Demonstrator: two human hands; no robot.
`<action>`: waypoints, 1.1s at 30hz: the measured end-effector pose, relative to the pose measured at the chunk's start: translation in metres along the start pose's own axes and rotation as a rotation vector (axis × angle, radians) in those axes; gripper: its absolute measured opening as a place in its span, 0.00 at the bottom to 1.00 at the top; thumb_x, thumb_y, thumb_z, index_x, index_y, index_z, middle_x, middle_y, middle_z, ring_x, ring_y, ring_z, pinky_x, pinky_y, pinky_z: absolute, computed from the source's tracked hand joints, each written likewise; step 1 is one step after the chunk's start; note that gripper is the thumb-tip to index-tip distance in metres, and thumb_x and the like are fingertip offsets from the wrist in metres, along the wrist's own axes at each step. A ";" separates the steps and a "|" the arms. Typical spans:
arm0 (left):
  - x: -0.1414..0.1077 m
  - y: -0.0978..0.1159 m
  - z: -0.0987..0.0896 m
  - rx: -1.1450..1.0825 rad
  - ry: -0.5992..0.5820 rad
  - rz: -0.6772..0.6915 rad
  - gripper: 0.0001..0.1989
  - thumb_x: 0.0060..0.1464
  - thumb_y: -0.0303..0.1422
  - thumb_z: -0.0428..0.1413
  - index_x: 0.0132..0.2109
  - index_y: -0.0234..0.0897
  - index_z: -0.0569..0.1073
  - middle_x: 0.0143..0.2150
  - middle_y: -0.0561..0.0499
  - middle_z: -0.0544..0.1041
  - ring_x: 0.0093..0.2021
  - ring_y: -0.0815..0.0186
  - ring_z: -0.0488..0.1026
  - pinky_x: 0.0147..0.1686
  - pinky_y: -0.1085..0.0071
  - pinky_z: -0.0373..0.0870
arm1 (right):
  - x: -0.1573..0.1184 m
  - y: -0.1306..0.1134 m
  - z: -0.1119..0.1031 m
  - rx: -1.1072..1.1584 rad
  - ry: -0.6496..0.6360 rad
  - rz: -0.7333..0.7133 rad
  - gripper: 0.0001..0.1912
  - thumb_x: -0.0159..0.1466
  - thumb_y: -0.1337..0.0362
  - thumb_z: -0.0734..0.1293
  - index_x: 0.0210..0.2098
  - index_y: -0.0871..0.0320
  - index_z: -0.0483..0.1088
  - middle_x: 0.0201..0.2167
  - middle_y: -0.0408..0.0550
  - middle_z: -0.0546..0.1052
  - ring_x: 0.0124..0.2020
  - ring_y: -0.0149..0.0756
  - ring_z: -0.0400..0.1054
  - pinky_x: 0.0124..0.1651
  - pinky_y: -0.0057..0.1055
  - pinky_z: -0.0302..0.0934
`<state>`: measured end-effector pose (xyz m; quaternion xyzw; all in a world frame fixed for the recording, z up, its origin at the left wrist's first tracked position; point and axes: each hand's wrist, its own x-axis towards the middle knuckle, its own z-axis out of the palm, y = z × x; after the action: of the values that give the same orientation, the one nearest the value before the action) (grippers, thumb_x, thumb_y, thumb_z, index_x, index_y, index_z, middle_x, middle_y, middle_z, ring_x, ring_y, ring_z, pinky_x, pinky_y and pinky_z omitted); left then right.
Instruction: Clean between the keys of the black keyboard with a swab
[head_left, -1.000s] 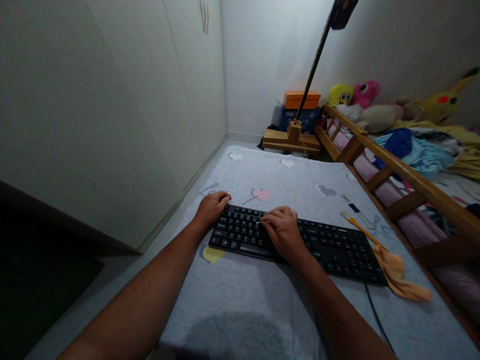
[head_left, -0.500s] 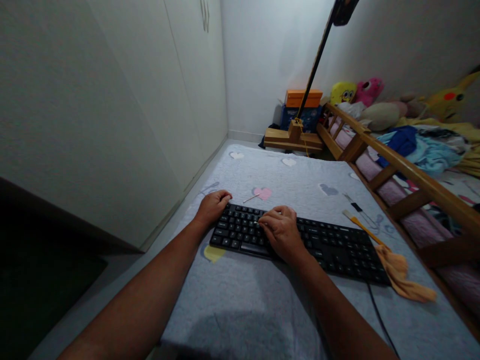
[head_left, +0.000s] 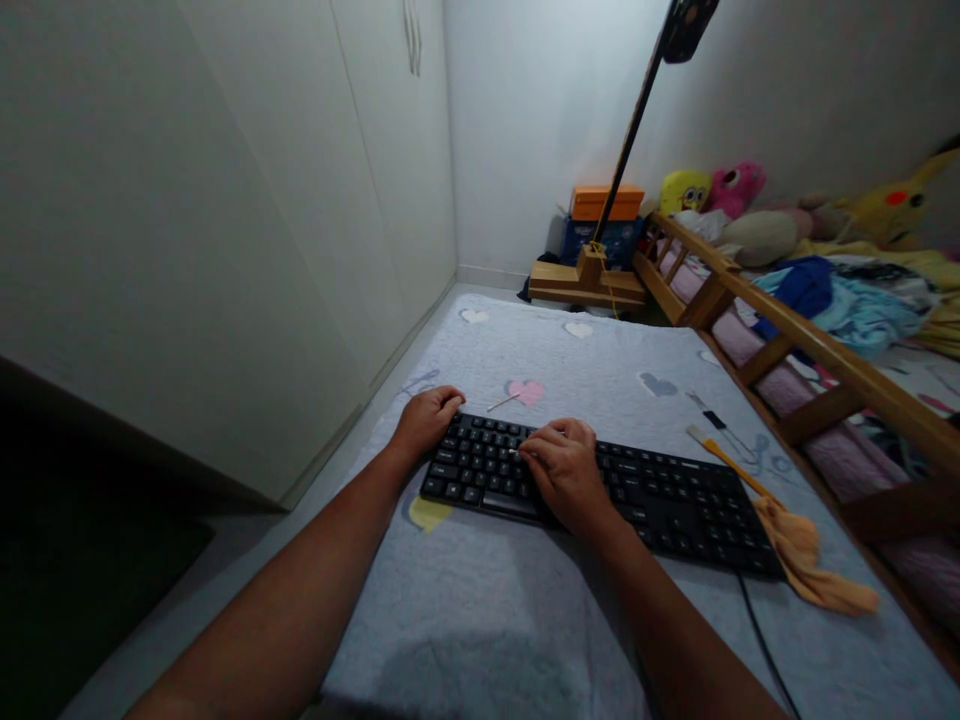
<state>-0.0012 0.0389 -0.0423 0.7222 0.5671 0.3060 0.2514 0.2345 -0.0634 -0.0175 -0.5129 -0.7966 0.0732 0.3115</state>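
Two bare hands at work on a black keyboard, seen in the head view. Keyboard lies flat on a surface spread with a pale blue-grey cloth printed with hearts; its long side runs across, right end nearer the wearer. Cable leaves the near edge toward the right and runs down out of view.

Left hand: at the keyboard's far left corner, touching it. Fingers curled and close together; whether they hook under the edge, cannot tell.

Right hand: over the middle of the keys, fingers bent, thumb and fingertips pinching a small white-tipped swab. Only the white end shows, pointing left over the letter keys; contact with the keys too small to judge.

Second swab lies just beyond the keyboard, one end at a pink heart. To the right, near the far edge: a slim metal tool with a black middle, and a flat brush with pale bristles and an orange-yellow handle. Handle end meets a crumpled orange cloth, bunched against the keyboard's right end.

Around: white wardrobe at left, wooden bed rail at right, wooden stand base beyond the surface.
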 end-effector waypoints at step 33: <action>-0.001 0.002 -0.001 -0.012 -0.008 0.001 0.17 0.57 0.40 0.47 0.37 0.36 0.78 0.36 0.47 0.81 0.40 0.58 0.77 0.42 0.65 0.67 | -0.006 0.005 -0.009 -0.007 0.000 0.042 0.08 0.65 0.70 0.65 0.30 0.56 0.72 0.31 0.45 0.76 0.42 0.40 0.63 0.53 0.42 0.48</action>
<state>-0.0006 0.0374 -0.0401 0.7222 0.5640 0.3064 0.2579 0.2455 -0.0682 -0.0147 -0.5305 -0.7859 0.0771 0.3083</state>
